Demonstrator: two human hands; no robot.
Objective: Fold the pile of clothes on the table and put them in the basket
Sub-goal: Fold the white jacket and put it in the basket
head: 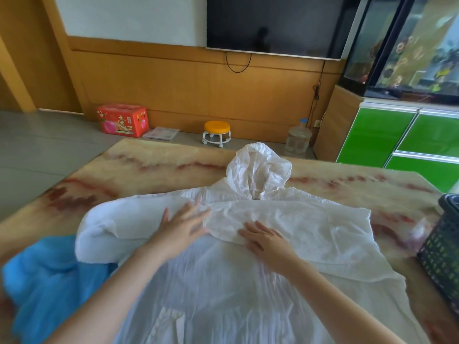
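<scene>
A thin white hooded garment lies spread flat on the marble-patterned table, its hood pointing away from me. One sleeve is folded across the chest. My left hand lies flat with fingers spread on the garment left of centre. My right hand presses flat on the edge of the folded sleeve. A blue garment is bunched at the table's left, partly under the white one. A dark mesh basket stands at the table's right edge, cut off by the frame.
Beyond the table sit a red carton, a small orange-topped wheeled stool and a water jug on the floor. A wall-mounted TV and a green cabinet with a fish tank stand behind.
</scene>
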